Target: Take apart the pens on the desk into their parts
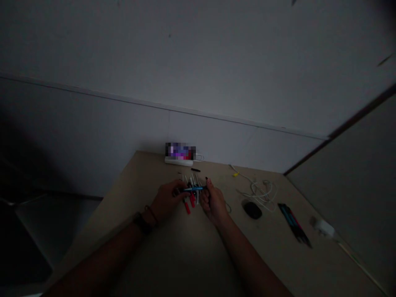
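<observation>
A blue pen [195, 188] with dark ends lies level between my two hands, above the table. My left hand [171, 192] pinches its left end with the fingertips. My right hand [213, 201] is curled around its right end, thumb pointing up. Beneath the pen, several white pen parts [192, 178] and red pen pieces [187, 207] lie in a loose pile, partly covered by my hands. A small black pen piece [195, 170] rests just behind the pile. The dim light hides finer detail.
A phone [180, 151] with a blurred screen stands on a white block [178, 161] by the wall. On the right are a coiled white cable [258, 194], a black mouse [252, 209], a row of dark pens [293, 225] and a white plug adapter [323, 227].
</observation>
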The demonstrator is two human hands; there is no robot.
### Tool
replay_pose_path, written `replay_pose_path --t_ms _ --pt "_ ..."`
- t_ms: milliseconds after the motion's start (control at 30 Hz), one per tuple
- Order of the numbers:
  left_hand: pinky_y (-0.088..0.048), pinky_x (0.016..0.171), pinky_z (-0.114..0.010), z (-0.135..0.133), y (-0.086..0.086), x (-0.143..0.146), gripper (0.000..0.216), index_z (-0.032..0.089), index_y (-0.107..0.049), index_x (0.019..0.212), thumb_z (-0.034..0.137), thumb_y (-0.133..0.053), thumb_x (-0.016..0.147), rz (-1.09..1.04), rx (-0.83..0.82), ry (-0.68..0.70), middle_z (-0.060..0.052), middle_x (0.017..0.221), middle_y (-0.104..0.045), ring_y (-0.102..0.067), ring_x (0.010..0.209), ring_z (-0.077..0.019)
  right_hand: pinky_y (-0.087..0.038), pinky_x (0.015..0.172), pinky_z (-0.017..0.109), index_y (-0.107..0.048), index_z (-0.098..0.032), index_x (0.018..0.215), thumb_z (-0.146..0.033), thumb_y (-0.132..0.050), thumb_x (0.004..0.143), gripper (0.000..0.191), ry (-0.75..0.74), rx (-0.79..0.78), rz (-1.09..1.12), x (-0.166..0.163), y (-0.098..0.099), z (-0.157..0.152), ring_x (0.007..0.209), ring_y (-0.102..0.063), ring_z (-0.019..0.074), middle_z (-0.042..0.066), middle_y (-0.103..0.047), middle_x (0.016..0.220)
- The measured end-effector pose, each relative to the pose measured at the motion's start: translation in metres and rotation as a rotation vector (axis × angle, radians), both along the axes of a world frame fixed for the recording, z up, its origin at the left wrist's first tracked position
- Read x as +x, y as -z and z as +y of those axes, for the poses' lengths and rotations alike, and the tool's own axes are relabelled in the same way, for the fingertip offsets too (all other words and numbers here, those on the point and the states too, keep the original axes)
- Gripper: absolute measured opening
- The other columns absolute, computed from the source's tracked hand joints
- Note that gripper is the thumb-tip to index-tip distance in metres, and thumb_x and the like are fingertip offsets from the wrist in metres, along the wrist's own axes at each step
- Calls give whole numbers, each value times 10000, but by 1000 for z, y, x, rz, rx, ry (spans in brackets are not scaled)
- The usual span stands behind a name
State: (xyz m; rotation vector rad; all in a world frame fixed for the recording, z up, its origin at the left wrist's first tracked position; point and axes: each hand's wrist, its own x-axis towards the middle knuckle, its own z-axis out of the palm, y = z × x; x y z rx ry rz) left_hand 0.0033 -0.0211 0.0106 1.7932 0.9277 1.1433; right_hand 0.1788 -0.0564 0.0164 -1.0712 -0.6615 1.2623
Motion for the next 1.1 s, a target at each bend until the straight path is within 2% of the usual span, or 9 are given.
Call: replay_pose_path --t_ms 167,267,400,533,767,967,1100 --pt "-502 610 -244 -2 -2 0 189 209 -738 879 383 -713 810 6 -18 16 -32 794 -737 -652 670 -160 -130 280 181 -368 -217 499 -674 -708 741 618 -23 -24 -1 0 2 0 282 -278 42 -83 -356 372" --pt "-467 566 -232 -1 -1 0 218 210 -740 846 422 -691 826 14 -34 6 -14 711 -719 -630 611 -153 -134 287 186 -357 -219 496 -625 -716 765 606 -19 -42 6 -1 3 0 291 -289 46 -85 -352 374" --pt "-459 590 -237 0 -1 0 256 204 -712 806 437 -632 874 17 -78 51 1 625 -692 -637 586 -155 -141 292 192 -325 -227 493 -598 -716 780 611 1 -47 -5 -1 4 -1 294 -274 48 -91 -321 364" --pt "-403 559 -232 -1 -3 -1 288 203 -682 781 433 -570 915 84 -33 75 30 540 -610 -568 503 -135 -149 304 190 -339 -224 495 -586 -729 776 602 8 -26 -14 -3 4 -1 308 -292 51 -87 -330 369" --pt "-342 554 -250 -1 -3 -2 335 203 -599 733 430 -478 949 199 87 71 15 617 -580 -514 556 -141 -170 313 194 -343 -227 492 -586 -731 775 599 -7 3 -27 -3 6 -1 314 -283 51 -85 -323 361" --pt "-337 602 -276 -2 -2 -1 370 196 -513 759 433 -359 998 333 99 90 5 682 -563 -507 607 -149 -161 302 187 -355 -220 488 -617 -743 743 611 -8 -13 -40 -3 7 0 312 -284 43 -85 -330 373" --pt "-327 592 -288 -1 0 -1 462 200 -465 706 461 -253 1024 328 89 82 11 624 -512 -469 580 -145 -177 303 187 -353 -220 491 -612 -741 748 609 -26 4 -55 -4 7 0 317 -292 46 -82 -334 373"
